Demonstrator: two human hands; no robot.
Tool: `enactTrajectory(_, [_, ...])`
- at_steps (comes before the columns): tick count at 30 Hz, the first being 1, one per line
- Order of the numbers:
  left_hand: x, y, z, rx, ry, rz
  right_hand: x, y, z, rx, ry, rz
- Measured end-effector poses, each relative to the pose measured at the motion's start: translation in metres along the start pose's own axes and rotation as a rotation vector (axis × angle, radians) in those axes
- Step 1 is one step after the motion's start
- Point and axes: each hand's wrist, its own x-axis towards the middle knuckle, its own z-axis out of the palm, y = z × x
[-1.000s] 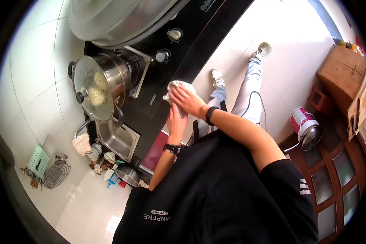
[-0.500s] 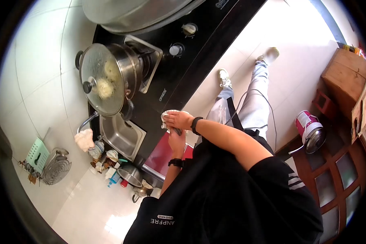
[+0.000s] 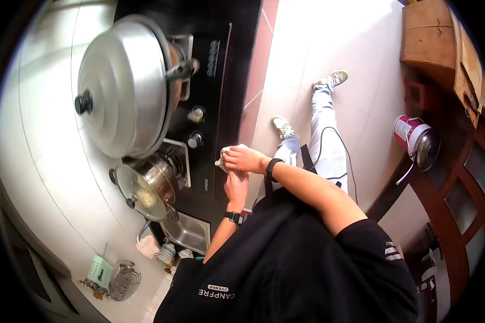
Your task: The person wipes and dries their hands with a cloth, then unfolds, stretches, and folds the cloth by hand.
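Note:
Both of my hands are together in front of my waist, beside the edge of the black stove top. My right hand (image 3: 247,160) is closed over a light, patterned cloth (image 3: 221,161), part of which sticks out past the fingers. My left hand (image 3: 236,187) is just below it, its fingers wrapped into the same bundle. A greyish patch shows between the two hands; whether it is cloth or something inside it is too small to tell. Each wrist wears a dark band.
A large lidded aluminium pot (image 3: 121,89) and a steel pot with a glass lid (image 3: 141,192) stand on the gas stove (image 3: 207,121). Beyond them are a steel sink (image 3: 186,231) and a green rack (image 3: 98,272). To the right are a pink bucket (image 3: 407,132) and wooden cabinet (image 3: 428,35).
My view has swung left along the stove, so the large pot now shows almost whole and the sink sits lower. The hands stay together on the cloth, and the feet have shifted slightly.

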Motion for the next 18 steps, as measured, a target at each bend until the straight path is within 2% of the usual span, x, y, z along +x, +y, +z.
enactTrajectory(4, [0.083, 0.068, -0.007, -0.005, 0.019, 0.139, -0.004, 0.089, -0.055, -0.158, 0.052, 0.122])
enactTrajectory(8, [0.174, 0.142, -0.013, -0.001, 0.018, 0.186, -0.001, 0.184, -0.105, -0.217, 0.082, 0.24])
enactTrajectory(13, [0.268, 0.248, -0.015, 0.02, 0.131, 0.134, 0.004, 0.286, -0.149, -0.294, 0.16, 0.358])
enactTrajectory(15, [0.294, 0.278, -0.009, 0.026, 0.182, 0.137, 0.002, 0.317, -0.163, -0.208, 0.198, 0.45])
enactTrajectory(18, [0.322, 0.312, -0.011, 0.035, 0.183, 0.07, -0.004, 0.354, -0.175, -0.213, 0.154, 0.418])
